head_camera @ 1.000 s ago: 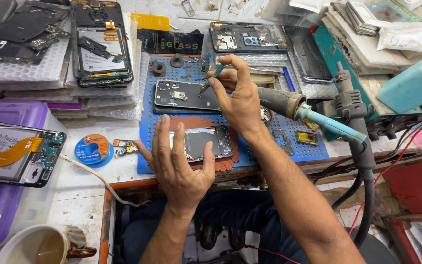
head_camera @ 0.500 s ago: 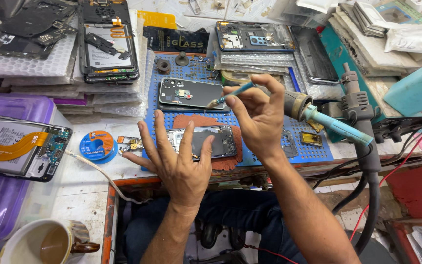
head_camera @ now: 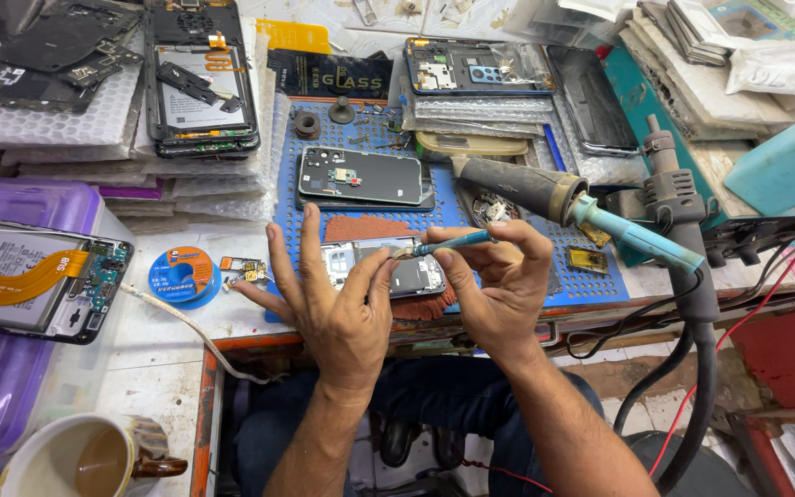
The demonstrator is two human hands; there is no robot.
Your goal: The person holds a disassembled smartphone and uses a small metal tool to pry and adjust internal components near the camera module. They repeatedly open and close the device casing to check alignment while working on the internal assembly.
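Two hands work one opened phone lying on the blue mat at the bench edge. I judge I'm brushing its board clean; next calls for light, short strokes near the top. My left hand lies spread, fingers wide, steadying the phone. My right hand pinches a small brush, bristles over the frame.

Bare forearms, no sleeves, rings or watch; dark blue trousers, dark shoes.
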